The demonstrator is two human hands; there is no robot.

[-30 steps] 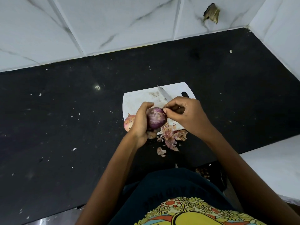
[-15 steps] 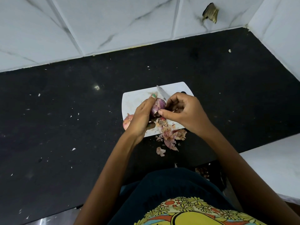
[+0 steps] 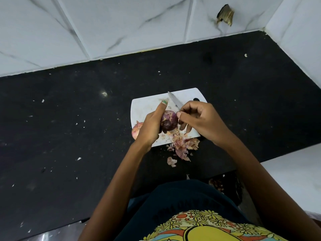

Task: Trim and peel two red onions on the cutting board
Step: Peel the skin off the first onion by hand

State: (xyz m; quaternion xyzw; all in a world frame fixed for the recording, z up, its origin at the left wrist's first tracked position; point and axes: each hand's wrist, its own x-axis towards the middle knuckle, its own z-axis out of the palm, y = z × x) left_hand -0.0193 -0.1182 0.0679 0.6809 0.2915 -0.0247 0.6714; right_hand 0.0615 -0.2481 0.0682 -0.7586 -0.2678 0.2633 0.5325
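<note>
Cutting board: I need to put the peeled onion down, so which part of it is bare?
The far-left part of the cutting board, bordered by its left edge and the knife, is bare. The near edge is crowded with the heap of peels; the unpeeled onion sits at the left corner. Both hands cover the middle.

Left hand (image 3: 149,126) gripping (thumb up), right hand (image 3: 199,119) pinching — forearms converging
</note>
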